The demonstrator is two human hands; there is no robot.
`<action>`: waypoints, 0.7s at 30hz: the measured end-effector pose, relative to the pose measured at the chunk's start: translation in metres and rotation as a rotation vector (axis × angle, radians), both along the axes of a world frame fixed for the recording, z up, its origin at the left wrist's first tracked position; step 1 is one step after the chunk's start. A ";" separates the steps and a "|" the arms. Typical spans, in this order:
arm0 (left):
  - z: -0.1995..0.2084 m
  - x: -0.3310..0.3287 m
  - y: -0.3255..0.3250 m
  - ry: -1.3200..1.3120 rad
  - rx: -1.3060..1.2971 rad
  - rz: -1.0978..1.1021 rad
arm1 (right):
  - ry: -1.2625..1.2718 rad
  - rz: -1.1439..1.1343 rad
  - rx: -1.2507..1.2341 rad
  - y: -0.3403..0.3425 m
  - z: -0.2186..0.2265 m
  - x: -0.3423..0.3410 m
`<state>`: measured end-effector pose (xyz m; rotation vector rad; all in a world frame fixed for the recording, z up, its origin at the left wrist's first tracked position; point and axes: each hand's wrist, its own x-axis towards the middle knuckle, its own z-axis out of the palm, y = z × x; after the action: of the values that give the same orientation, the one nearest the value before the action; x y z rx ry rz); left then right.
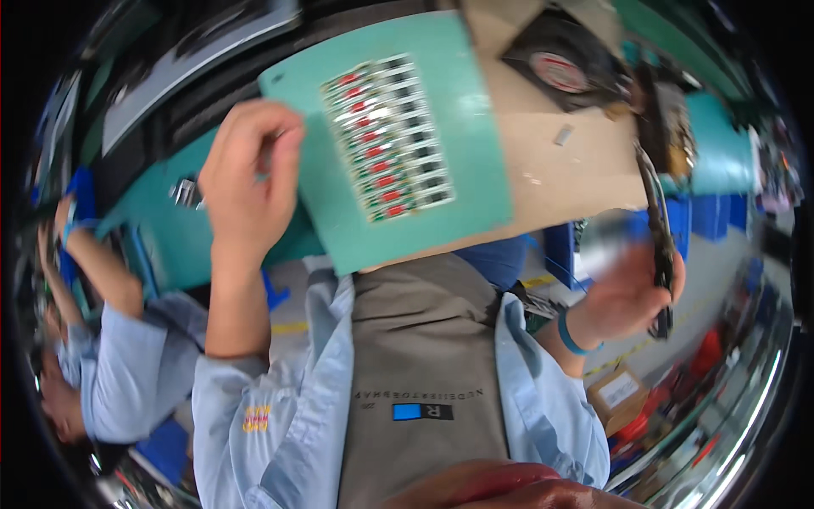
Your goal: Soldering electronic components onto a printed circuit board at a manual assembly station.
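A panel of narrow circuit boards [386, 140], with rows of red and black parts, lies on a green mat [471, 182]. Just left of the mat is my left hand [250, 174], raised, with its fingers curled toward the thumb; anything between them is too small or hidden to make out. A small metal piece [184, 193] sits left of that hand. On the right, past the table edge, my right hand [632, 293] closes around a long dark tool [661, 246], whose exact kind is unclear. A blue band circles the right wrist.
Brown board [551, 174] extends right of the mat, bearing a black bag [564, 64] and a small grey chip-like piece [563, 134]. Blue bins [710, 216] stand at the right, a cardboard box [617, 397] below. Another person [144, 365] works at the left.
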<state>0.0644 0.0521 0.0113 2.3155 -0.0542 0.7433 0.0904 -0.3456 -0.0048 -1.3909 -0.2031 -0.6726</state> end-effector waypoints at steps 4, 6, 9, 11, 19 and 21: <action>0.005 0.004 0.010 -0.033 -0.023 0.033 | -0.021 0.013 -0.184 0.049 0.000 -0.012; 0.005 0.009 0.014 -0.091 -0.008 0.013 | -0.044 0.111 -0.323 0.067 0.000 -0.015; 0.004 0.015 0.014 -0.146 0.009 -0.017 | -0.084 0.255 -0.499 0.082 -0.002 -0.015; 0.004 0.020 0.012 -0.133 0.021 -0.054 | -0.084 0.312 -0.542 0.088 0.001 -0.011; 0.003 0.039 0.015 -0.114 0.014 -0.142 | -0.054 0.473 -0.799 0.125 0.015 0.002; 0.000 0.043 0.016 -0.114 0.014 -0.163 | -0.041 0.486 -0.806 0.130 0.014 0.004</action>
<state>0.1078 0.0684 0.0116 2.2483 -0.2959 0.7920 0.0949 -0.2154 0.0096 -1.9883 -0.8864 -0.1988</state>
